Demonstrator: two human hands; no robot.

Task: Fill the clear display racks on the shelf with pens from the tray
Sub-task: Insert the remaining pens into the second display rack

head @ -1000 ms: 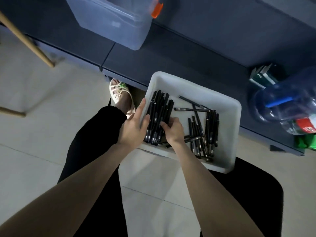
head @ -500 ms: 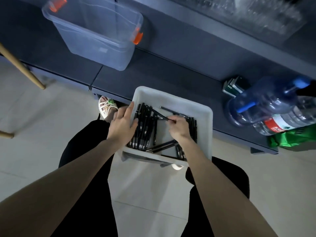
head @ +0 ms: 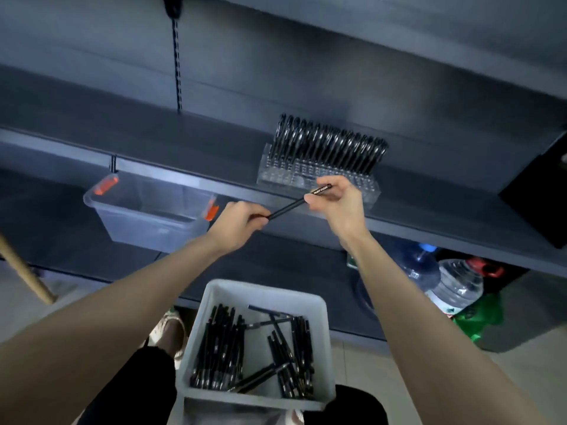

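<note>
the back rows of the clear rack are full of upright pens; its front rows are open, just behind the right hand. the shelf left of the rack is bare. a dark object closes the right side, and the upper shelf hangs above.

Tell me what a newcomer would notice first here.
A slim black pen is stretched between the left hand and right hand, mid-frame, each gripping an end. Behind it, a clear plastic display rack holds a row of black pens on the grey shelf. Below, a white plastic tray holds loose black pens.
</note>
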